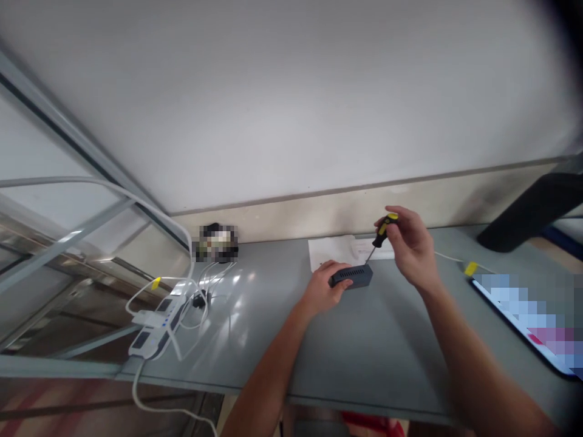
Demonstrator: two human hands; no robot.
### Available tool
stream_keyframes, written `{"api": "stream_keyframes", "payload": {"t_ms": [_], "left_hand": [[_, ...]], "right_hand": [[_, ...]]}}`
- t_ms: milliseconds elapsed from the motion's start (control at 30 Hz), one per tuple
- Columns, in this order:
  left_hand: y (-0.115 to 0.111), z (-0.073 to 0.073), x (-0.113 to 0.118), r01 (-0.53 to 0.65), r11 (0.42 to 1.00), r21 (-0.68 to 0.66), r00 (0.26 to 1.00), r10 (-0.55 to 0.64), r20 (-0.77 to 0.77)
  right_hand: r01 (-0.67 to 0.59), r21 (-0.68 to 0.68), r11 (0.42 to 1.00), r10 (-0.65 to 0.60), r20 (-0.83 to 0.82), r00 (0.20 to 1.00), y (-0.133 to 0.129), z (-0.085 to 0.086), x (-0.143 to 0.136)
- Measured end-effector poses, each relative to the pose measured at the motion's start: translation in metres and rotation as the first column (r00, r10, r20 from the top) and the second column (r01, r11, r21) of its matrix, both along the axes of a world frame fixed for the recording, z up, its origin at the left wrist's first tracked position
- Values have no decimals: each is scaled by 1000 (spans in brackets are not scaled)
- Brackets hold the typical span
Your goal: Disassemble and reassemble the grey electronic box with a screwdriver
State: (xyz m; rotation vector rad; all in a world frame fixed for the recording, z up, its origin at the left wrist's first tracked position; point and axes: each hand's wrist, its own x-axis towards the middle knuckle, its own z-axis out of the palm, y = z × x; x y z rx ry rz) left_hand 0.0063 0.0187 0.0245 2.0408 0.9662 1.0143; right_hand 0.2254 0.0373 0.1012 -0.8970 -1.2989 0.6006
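Note:
A dark grey box with a row of vent slots (357, 278) rests on the grey table. Wrapped round its left end are the fingers of my left hand (324, 290). In my right hand (412, 249) is a screwdriver (380, 232) with a black and yellow handle, pinched near the top. It leans over the box, and its thin shaft reaches down to the box's right end, where the tip seems to touch the upper edge. Whether a screw sits under the tip is too small to tell. Behind the box lie white paper sheets (332, 250).
A white power strip (157, 325) with tangled cables is at the table's left edge. Behind it sits a blurred-out object (215, 243) by the wall. To the right are a lit tablet-like screen (523, 321) and a black upright object (532, 212). A metal frame borders the left side.

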Motion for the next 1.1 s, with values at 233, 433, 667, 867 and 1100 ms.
{"api": "stream_keyframes", "payload": {"t_ms": [233, 433, 667, 867, 1100], "left_hand": [[1, 0, 0, 3, 999, 44, 1000, -3, -15], [1, -1, 0, -9, 999, 38, 1000, 10, -14], [1, -2, 3, -8, 998, 67, 1000, 9, -18], [-1, 0, 3, -14, 993, 118, 998, 21, -66], [-2, -2, 7, -31, 986, 165, 993, 50, -107]], "right_hand": [[6, 80, 997, 11, -210, 978, 3, -22, 12], [-42, 88, 995, 63, -255, 965, 3, -21, 14], [-103, 71, 992, 120, -306, 945, 0, -18, 11], [-84, 59, 995, 96, -243, 965, 3, -21, 13], [-156, 58, 986, 166, -271, 948, -1, -18, 10]]}}
